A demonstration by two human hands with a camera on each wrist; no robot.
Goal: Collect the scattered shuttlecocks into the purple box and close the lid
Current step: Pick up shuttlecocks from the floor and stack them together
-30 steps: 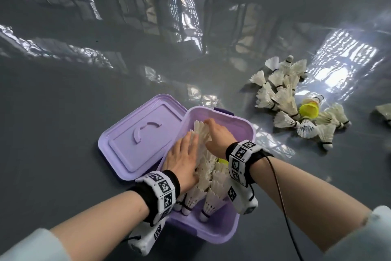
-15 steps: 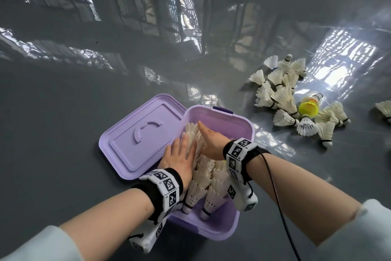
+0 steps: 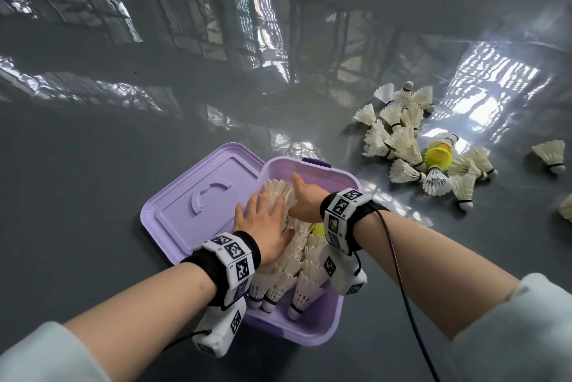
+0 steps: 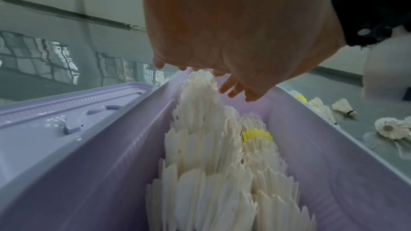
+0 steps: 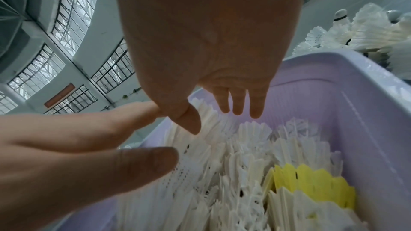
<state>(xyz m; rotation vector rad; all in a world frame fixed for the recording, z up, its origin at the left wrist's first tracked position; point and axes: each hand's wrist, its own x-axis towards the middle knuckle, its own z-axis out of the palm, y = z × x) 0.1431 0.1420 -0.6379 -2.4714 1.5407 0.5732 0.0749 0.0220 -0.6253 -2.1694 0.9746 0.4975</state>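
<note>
At the far left lies the purple lid (image 3: pixel 204 202), flat on the glossy grey floor (image 3: pixel 77 180), top face up with its curved moulded handle showing, its edge against the left wall of the purple box (image 3: pixel 312 332).

Your left hand (image 3: pixel 266 227) comes next: it lies flat, fingers straight and slightly spread, palm pressing down on the white shuttlecocks in the box (image 3: pixel 297 261). It grips nothing. The wrist camera on that side looks along a row of nested feather skirts running the length of the box, with one yellow shuttlecock (image 4: pixel 256 135) tucked among them on the right.

The box itself is open and holds the shuttlecocks in rows, cork ends towards you and feathers pointing away.

Your right hand (image 3: pixel 305 199) sits just beside the left, thumbs nearly touching, reaching a little further into the box. Its fingers are extended and angled down towards the far wall, resting on the feathers rather than curled around any one of them; it too holds nothing.

To the right, well apart from the box, a pile of loose shuttlecocks (image 3: pixel 402 146) lies on the floor, mostly white, with a yellow one (image 3: pixel 438 157) in the middle. A few more white ones (image 3: pixel 549 154) lie separate at the right edge.
</note>
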